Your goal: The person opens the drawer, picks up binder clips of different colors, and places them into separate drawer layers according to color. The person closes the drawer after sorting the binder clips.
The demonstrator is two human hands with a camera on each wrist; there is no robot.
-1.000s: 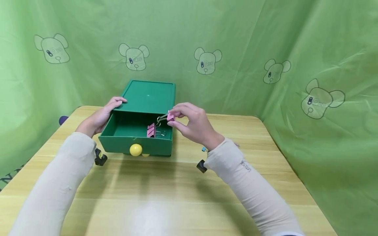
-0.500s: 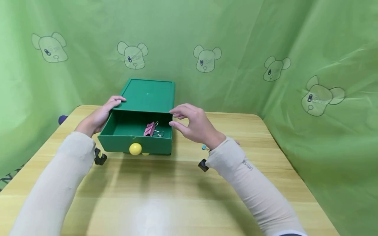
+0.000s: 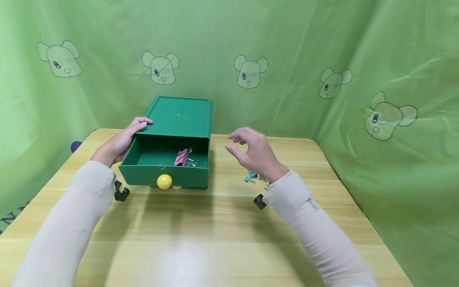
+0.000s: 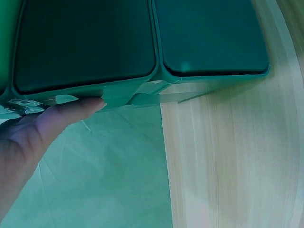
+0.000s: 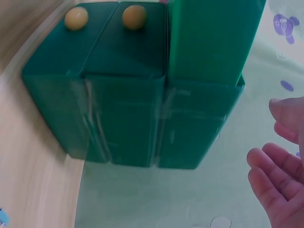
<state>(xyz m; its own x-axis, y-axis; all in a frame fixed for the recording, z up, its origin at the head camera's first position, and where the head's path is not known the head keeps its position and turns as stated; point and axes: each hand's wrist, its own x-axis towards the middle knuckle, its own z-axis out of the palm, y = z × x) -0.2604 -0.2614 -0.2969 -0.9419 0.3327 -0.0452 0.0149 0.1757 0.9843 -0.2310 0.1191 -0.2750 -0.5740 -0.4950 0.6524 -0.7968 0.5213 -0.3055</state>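
A green drawer cabinet (image 3: 179,119) stands on the table with its top drawer (image 3: 143,175) pulled out by its yellow knob side facing me. Inside the drawer, at its right, lie pink binder clips (image 3: 181,157) with silver wire handles; they overlap, so their number is hard to tell. My left hand (image 3: 123,139) rests on the cabinet's top left edge, its thumb (image 4: 71,114) extended along the cabinet in the left wrist view. My right hand (image 3: 256,149) hovers in the air right of the cabinet, holding nothing, fingers loosely bent and apart from the thumb.
Small blue binder clips (image 3: 253,174) and other clips lie on the wooden table (image 3: 229,239), partly hidden by my right wrist. Lower drawers with yellow knobs (image 5: 134,17) are closed. A green curtain (image 3: 279,95) hangs behind and at both sides.
My right hand has let a pink binder clip go into the drawer and moved right, away from the cabinet. More blue clips show beside the wrist. My left hand stays on the cabinet.
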